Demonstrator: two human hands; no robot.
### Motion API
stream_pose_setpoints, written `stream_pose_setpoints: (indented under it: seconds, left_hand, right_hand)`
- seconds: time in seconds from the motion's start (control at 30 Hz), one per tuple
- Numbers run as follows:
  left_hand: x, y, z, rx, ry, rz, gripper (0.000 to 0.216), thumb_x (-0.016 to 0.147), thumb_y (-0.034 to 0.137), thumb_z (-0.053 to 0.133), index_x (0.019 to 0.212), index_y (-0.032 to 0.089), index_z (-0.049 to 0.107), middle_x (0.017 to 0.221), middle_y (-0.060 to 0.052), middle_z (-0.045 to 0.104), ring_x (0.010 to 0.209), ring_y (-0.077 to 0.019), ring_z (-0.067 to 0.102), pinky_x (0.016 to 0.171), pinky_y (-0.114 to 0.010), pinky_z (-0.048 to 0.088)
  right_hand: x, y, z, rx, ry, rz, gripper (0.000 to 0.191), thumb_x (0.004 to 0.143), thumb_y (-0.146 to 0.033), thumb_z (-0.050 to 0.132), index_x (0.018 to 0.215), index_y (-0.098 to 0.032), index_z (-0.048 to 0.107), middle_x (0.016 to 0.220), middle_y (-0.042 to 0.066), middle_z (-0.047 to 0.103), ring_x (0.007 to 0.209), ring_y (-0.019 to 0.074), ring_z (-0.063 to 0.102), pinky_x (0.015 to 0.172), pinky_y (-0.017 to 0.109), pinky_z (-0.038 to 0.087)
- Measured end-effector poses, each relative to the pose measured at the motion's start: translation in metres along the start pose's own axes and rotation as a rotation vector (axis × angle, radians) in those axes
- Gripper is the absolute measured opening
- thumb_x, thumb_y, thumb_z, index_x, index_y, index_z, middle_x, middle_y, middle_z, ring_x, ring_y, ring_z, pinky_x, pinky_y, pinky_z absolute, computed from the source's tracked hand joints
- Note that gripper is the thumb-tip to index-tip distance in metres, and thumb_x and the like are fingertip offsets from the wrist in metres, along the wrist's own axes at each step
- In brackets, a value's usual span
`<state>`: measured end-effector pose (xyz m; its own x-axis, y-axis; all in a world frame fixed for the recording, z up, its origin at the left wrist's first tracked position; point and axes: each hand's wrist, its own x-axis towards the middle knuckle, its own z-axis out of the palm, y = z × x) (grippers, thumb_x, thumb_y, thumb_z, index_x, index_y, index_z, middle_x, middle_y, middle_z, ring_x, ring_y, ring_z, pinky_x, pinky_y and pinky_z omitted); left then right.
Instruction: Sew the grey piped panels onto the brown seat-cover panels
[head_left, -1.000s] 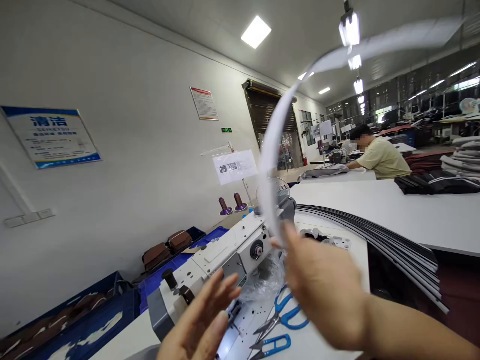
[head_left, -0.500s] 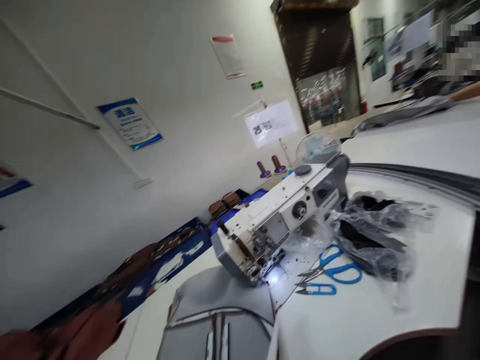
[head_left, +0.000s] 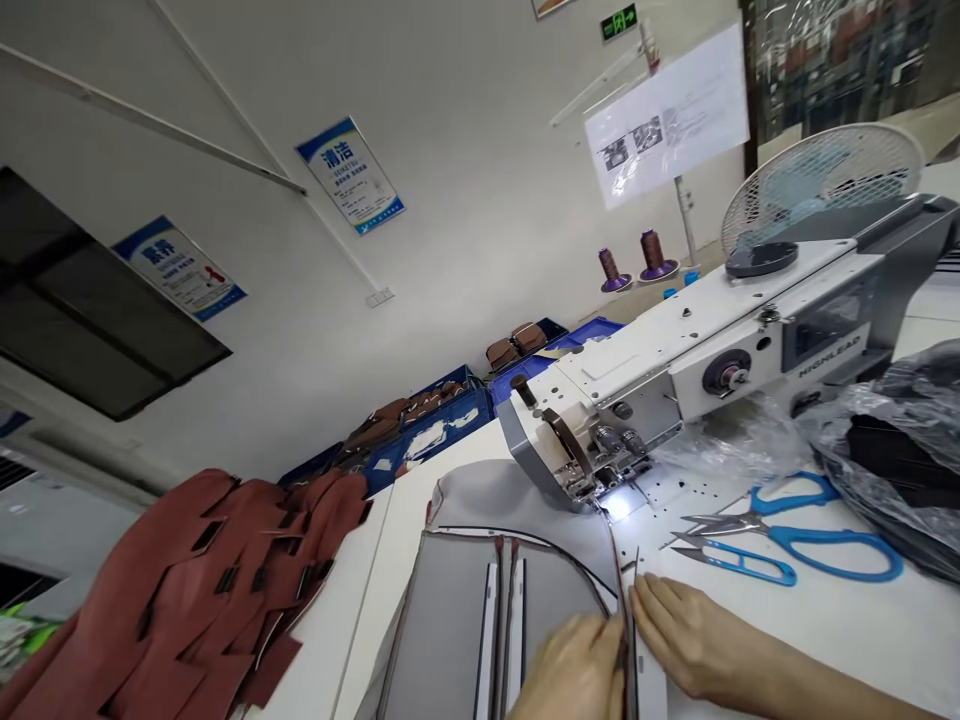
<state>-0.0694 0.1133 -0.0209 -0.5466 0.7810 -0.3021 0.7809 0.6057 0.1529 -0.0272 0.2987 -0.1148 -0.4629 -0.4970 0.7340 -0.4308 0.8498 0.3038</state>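
Observation:
A grey fabric panel (head_left: 480, 610) with dark piping and white strips lies on the white table in front of the sewing machine (head_left: 705, 370). My left hand (head_left: 574, 670) rests on the panel's right edge, fingers curled down onto it. My right hand (head_left: 690, 630) lies just right of the seam edge, fingers stretched flat and pressing a thin strip (head_left: 628, 610) that runs up to the lit needle area (head_left: 611, 500). Both hands sit side by side at the bottom of the view.
Blue scissors (head_left: 810, 540) and blue thread snips (head_left: 739, 562) lie right of the needle. A plastic bag with dark pieces (head_left: 892, 460) sits at far right. Rust-red fabric pieces (head_left: 187, 600) pile at left. Blue bins (head_left: 435, 420), thread cones (head_left: 652, 255) and a fan (head_left: 817, 180) stand behind.
The view swung down and left from the room to the machine bed. The white strip held up in my right hand is gone from the air; both hands now lie on the grey panel.

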Motion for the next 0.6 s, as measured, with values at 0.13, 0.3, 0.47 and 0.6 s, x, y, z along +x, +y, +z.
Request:
stream_pose_setpoints:
  seconds: [0.13,0.3,0.47,0.6]
  left_hand:
    - [0.055,0.012,0.006,-0.038,-0.012,-0.188,0.071,0.075,0.033,0.055,0.140,0.008,0.040,0.130,-0.022,0.048,0.117,-0.0383,0.047,0.100,-0.054,0.039]
    - [0.083,0.004,-0.021,0.055,-0.243,-0.224,0.071,0.069,0.023,0.055,0.137,0.004,0.043,0.126,-0.026,0.049,0.105,-0.0391,0.055,0.086,-0.053,0.047]
    - [0.088,-0.021,-0.036,0.002,-0.292,-0.169,0.071,0.072,0.023,0.051,0.141,0.010,0.039,0.125,-0.021,0.055,0.108,-0.0357,0.057,0.092,-0.048,0.046]
    - [0.085,-0.017,-0.028,0.002,-0.325,-0.172,0.077,0.074,0.025,0.049,0.145,0.002,0.029,0.128,-0.026,0.051,0.113,-0.0372,0.054,0.095,-0.049,0.045]
  right_hand:
    - [-0.025,0.000,0.033,0.172,-0.018,0.043,0.036,0.074,-0.004,0.042,0.100,-0.004,0.067,0.101,0.018,0.068,0.100,0.0260,0.061,0.086,0.038,0.051]
    - [-0.025,0.012,0.047,0.248,-0.006,0.007,0.032,0.083,-0.009,0.043,0.103,-0.005,0.068,0.108,0.015,0.067,0.110,0.0245,0.057,0.093,0.035,0.049]
    - [-0.013,0.029,0.070,0.272,-0.030,-0.012,0.031,0.088,-0.013,0.046,0.109,-0.005,0.067,0.111,0.015,0.066,0.113,0.0227,0.055,0.100,0.035,0.045]
    - [-0.012,0.029,0.076,0.275,-0.044,0.042,0.031,0.086,-0.014,0.048,0.109,-0.003,0.066,0.109,0.018,0.066,0.111,0.0250,0.056,0.097,0.038,0.046]
